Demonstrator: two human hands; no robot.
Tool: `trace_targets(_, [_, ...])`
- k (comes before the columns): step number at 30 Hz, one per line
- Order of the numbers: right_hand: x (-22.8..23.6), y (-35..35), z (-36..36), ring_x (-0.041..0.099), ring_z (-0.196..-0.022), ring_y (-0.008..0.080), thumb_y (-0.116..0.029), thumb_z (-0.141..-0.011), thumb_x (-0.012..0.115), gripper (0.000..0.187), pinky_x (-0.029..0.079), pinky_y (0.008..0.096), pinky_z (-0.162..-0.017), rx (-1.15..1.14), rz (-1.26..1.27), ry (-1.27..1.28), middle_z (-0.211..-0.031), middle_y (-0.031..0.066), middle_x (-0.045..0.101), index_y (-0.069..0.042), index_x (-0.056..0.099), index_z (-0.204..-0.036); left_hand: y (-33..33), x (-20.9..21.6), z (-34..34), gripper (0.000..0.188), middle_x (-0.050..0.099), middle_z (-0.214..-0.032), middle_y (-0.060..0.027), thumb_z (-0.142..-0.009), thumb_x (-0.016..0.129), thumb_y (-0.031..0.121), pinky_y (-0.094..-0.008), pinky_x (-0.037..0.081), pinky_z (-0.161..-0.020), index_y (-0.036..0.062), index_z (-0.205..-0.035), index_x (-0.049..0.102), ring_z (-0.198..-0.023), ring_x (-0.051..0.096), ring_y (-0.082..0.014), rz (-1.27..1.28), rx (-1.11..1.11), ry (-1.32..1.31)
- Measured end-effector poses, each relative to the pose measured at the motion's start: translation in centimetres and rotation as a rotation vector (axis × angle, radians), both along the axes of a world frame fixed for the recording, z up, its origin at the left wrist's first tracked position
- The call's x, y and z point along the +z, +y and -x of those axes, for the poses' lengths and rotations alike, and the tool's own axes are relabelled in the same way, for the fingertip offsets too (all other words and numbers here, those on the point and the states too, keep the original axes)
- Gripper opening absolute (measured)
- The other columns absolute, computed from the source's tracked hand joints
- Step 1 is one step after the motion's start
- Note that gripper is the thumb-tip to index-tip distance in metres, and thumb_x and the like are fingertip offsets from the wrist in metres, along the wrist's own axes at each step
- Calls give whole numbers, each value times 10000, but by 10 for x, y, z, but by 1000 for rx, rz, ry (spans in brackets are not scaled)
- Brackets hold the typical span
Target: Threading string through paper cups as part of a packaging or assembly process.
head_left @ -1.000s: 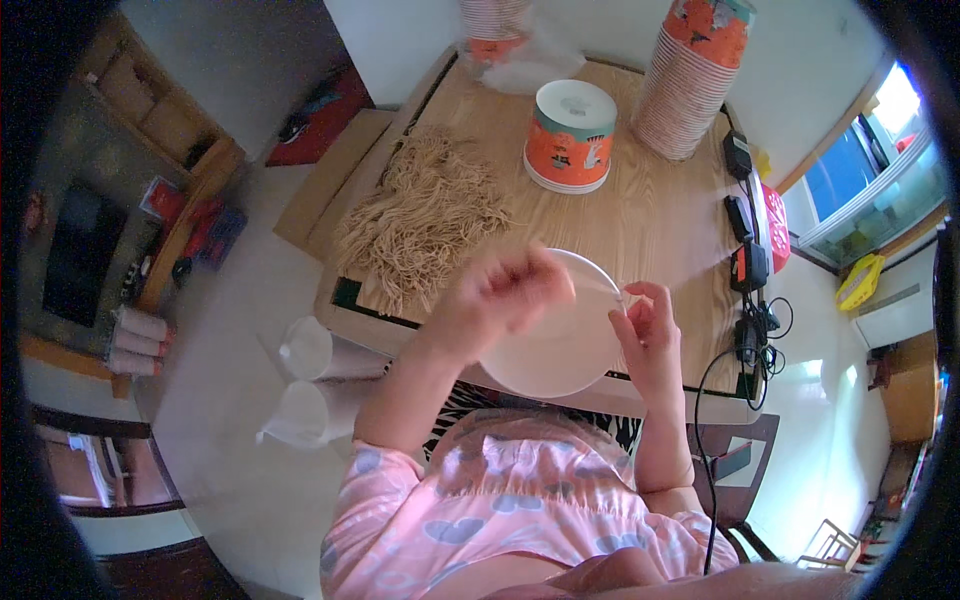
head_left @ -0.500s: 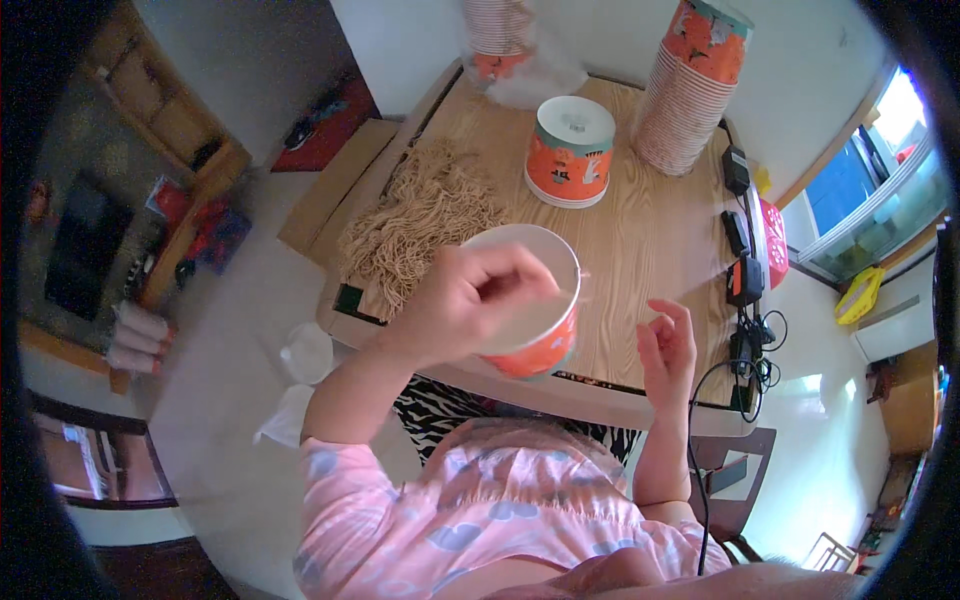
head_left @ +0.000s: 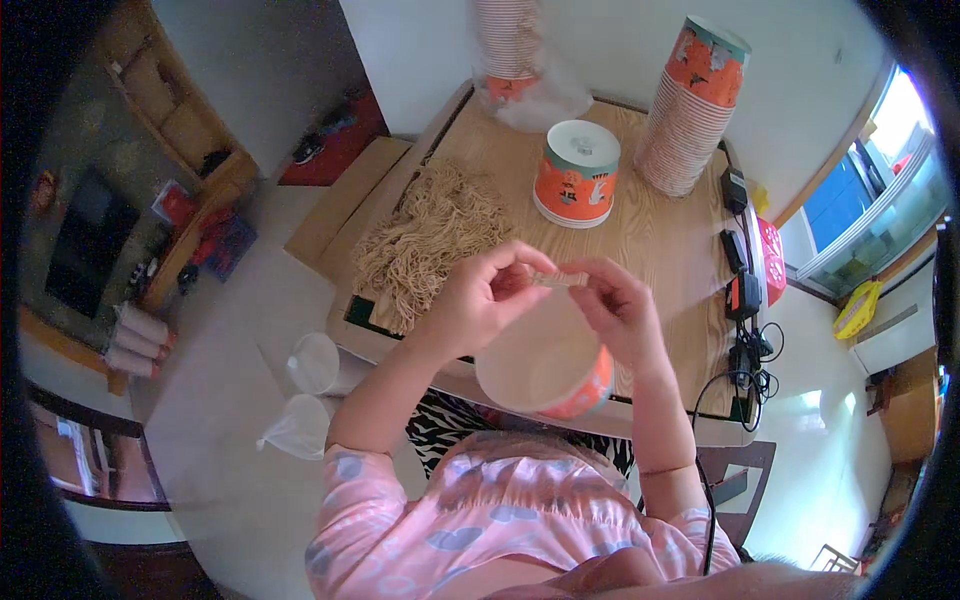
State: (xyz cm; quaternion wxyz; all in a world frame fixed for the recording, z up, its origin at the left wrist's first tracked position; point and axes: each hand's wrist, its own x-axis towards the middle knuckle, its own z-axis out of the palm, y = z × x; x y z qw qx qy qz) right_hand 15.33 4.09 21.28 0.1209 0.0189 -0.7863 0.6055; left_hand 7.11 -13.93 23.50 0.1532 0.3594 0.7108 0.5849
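Both hands, the left hand [head_left: 485, 298] and right hand [head_left: 622, 312], are pinching a small pale noodle strand [head_left: 558, 280] between nearly closed fingertips above an open orange paper bowl [head_left: 548, 368].

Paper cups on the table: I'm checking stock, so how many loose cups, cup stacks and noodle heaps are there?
Open cup by the hands: 1
Lidded cup: 1
Cup stacks, one at the back left and one at the back right: 2
Noodle heap: 1
Total: 5
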Motion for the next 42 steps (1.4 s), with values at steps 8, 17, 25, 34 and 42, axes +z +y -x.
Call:
trace_targets(8, [-17, 10, 6, 453, -597, 6, -67, -874, 555, 88, 358, 176, -517, 51, -102, -38, -687, -45, 551, -12, 611, -912, -26, -96, 42, 440, 566, -1069, -155, -736, 699, 213, -335, 461, -757, 42, -1102, 524, -931, 575, -238, 488, 221, 406])
trace_targets(17, [-4, 16, 8, 346, -532, 39, -3, -785, 570, 143, 302, 206, -482, -57, -281, -117, -580, -57, 350, -42, 577, -922, 9, -77, 20, 188, 616, -725, -87, -790, 647, 196, -319, 476, -623, 23, -841, 594, -665, 592, -180, 373, 192, 186])
trace_targets(25, [-21, 36, 23, 389, -514, 50, -70, -859, 525, 90, 352, 221, -458, -114, -105, -209, -592, -35, 449, -48, 593, -912, 16, -94, 19, 177, 571, -766, -121, -776, 639, 172, -361, 464, -616, 18, -831, 571, -679, 587, -261, 435, 110, 376])
trace_targets(34, [-32, 94, 22, 476, -571, 32, -40, -836, 544, 162, 417, 183, -506, 97, 77, -202, -662, -49, 498, -49, 581, -993, 31, -37, -20, 124, 480, -759, -34, -731, 643, 129, -349, 469, -519, 81, -782, 541, -656, 564, -210, 34, 73, 980])
trace_targets(42, [-12, 122, -9, 472, -636, 44, 92, -699, 552, 492, 442, 197, -576, -27, -361, 30, -1019, -3, 553, -53, 540, -1169, 49, -10, -42, 398, 433, -739, 1, -626, 643, 130, -273, 455, -501, 149, -1024, 653, -603, 502, -142, -37, -182, 1304])
